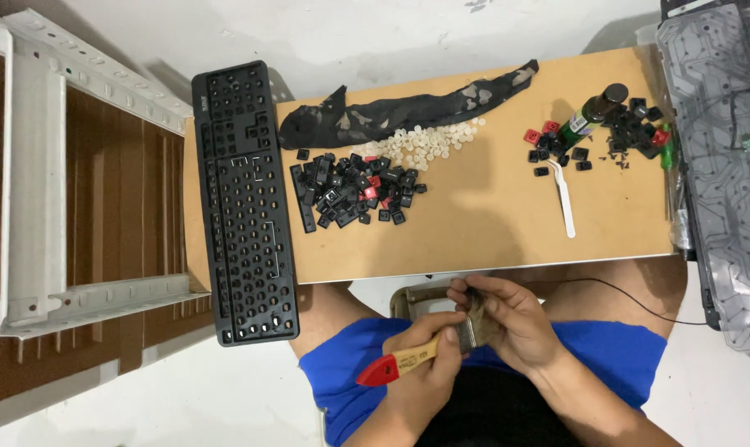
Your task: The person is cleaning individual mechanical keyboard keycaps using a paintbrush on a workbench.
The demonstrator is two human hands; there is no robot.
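My left hand (pixel 431 352) grips a paintbrush (pixel 408 360) with a wooden handle and a red tip, held over my lap below the table edge. My right hand (pixel 507 319) pinches a small dark keycap (pixel 473 295) against the brush bristles. On the wooden table (pixel 474 223) lies a pile of black and red keycaps (pixel 354 192) and a heap of small white rubber domes (pixel 429 142). A black keyboard frame (pixel 244 203) without its keys lies along the table's left end.
A dark camouflage cloth (pixel 408 103) stretches across the back. White tweezers (pixel 564 199), a dark green-labelled bottle (pixel 592 112) and more keycaps (pixel 632 132) sit at right. A clear keyboard membrane sheet (pixel 723 149) lies at far right. A white metal frame (pixel 36 165) stands at left.
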